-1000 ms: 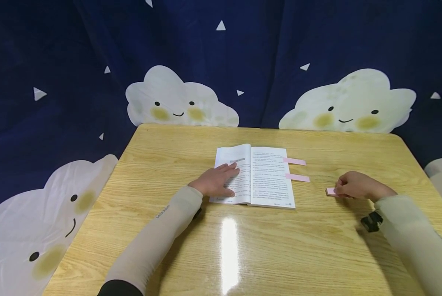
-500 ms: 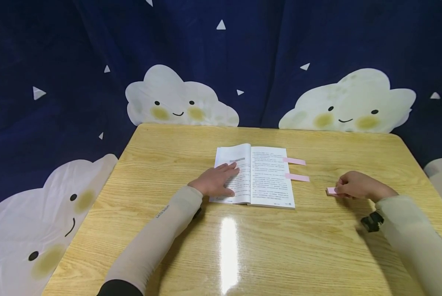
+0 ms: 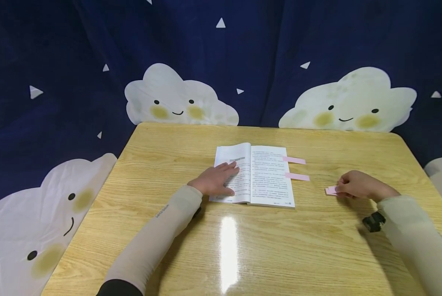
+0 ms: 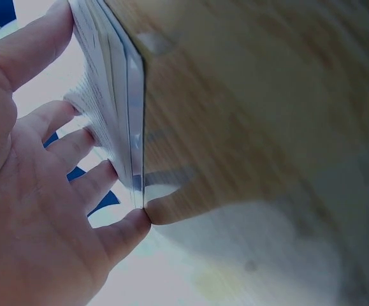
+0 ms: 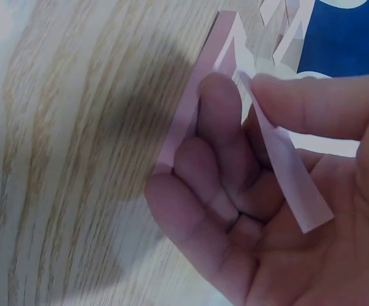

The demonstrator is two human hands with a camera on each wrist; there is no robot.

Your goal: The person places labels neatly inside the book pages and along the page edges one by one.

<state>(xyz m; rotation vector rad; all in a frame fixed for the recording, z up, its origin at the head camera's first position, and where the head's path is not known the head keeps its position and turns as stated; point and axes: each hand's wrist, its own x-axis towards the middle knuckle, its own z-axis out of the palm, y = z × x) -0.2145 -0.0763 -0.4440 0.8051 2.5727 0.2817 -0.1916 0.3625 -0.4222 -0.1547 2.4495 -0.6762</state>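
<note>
An open book (image 3: pixel 270 185) lies on the table, printed text on both pages. My left hand (image 3: pixel 214 181) rests on its left page with the fingers spread; in the left wrist view the fingertips touch the page and its edge. Two pink sticky strips (image 3: pixel 298 176) jut out from the right page's outer edge. To the right of the book, my right hand (image 3: pixel 361 185) pinches a single pink sticky strip (image 5: pixel 296 182) between thumb and index finger. Its other fingers are curled against a pad of pink sticky notes (image 5: pixel 183 131) on the table. The strip's far end still meets the pad.
The wooden table (image 3: pixel 298 246) has a bright light reflection in front of the book. Behind it hangs a dark blue curtain (image 3: pixel 258 61) with smiling white clouds and small triangles.
The right hand has lifted the pink strip a little from the pad, with a very slight shift of the hand. The left hand and the book stay put.
</note>
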